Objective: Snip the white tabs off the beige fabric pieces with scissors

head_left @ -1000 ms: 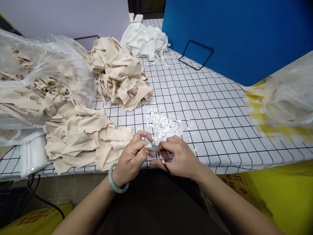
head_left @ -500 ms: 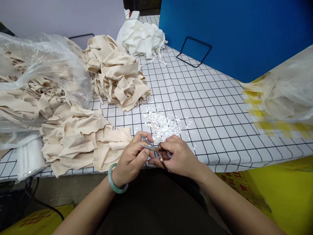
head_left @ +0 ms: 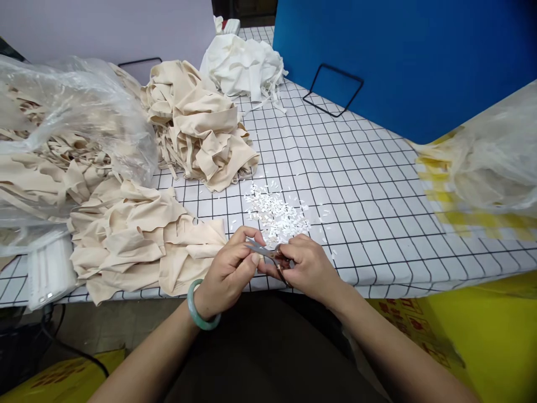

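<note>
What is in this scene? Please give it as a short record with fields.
setting: table with a black-grid white cover
right hand: holds small scissors
left hand: fingertips at the scissor blades, pinching something too small to tell
wrist: green bangle on the left
in front of the hands: white snippets scattered on the cover
left side: beige fabric pile; clear plastic bag with more beige pieces
further back: second beige pile; white fabric pile
right side: another plastic bag; blue board
</note>
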`<move>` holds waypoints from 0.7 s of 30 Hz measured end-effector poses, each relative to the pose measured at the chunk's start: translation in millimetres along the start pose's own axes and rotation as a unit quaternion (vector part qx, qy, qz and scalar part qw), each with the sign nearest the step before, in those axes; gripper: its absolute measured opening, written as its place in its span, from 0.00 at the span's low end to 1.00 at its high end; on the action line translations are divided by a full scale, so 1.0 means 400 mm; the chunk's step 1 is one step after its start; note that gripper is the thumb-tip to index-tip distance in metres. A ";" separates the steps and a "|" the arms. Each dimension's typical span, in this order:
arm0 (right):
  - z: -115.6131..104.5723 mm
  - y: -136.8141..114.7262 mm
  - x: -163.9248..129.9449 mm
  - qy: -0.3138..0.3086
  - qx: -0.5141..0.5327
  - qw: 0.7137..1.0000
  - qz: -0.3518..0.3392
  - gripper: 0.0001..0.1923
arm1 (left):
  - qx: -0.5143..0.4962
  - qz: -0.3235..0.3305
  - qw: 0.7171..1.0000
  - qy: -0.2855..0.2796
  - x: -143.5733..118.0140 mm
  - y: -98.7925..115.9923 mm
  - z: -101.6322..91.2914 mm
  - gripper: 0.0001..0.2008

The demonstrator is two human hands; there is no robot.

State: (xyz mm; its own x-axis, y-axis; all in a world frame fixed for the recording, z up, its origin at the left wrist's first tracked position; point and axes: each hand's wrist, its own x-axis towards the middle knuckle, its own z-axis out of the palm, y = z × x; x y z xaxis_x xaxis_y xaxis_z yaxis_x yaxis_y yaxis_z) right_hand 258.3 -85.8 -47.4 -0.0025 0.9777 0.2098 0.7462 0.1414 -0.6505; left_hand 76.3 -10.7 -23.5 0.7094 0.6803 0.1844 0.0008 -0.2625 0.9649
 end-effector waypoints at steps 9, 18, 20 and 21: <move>-0.166 0.127 0.053 -0.044 -0.282 0.956 0.064 0.34 | 0.242 0.082 0.967 -0.012 -0.045 -0.018 0.041 0.11; -0.089 0.038 0.071 -0.057 0.029 0.959 0.276 0.27 | 0.496 -0.001 0.868 -0.010 0.013 -0.137 -0.276 0.19; -0.032 0.005 0.078 -0.032 0.129 0.947 0.294 0.26 | 0.499 0.005 0.863 -0.076 0.056 -0.154 -0.302 0.12; 0.001 -0.012 0.083 -0.024 0.177 0.940 0.290 0.26 | 0.496 0.012 0.864 -0.087 0.074 -0.153 -0.307 0.09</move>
State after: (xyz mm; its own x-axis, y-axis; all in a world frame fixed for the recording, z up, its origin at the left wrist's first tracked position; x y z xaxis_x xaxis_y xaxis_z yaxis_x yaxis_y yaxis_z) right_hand 254.4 -54.0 -37.8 0.3003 0.9110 -0.2826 0.3625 -0.3830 -0.8496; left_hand 10.8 109.7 -54.2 0.8128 0.5758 0.0879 0.5268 -0.7911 0.3111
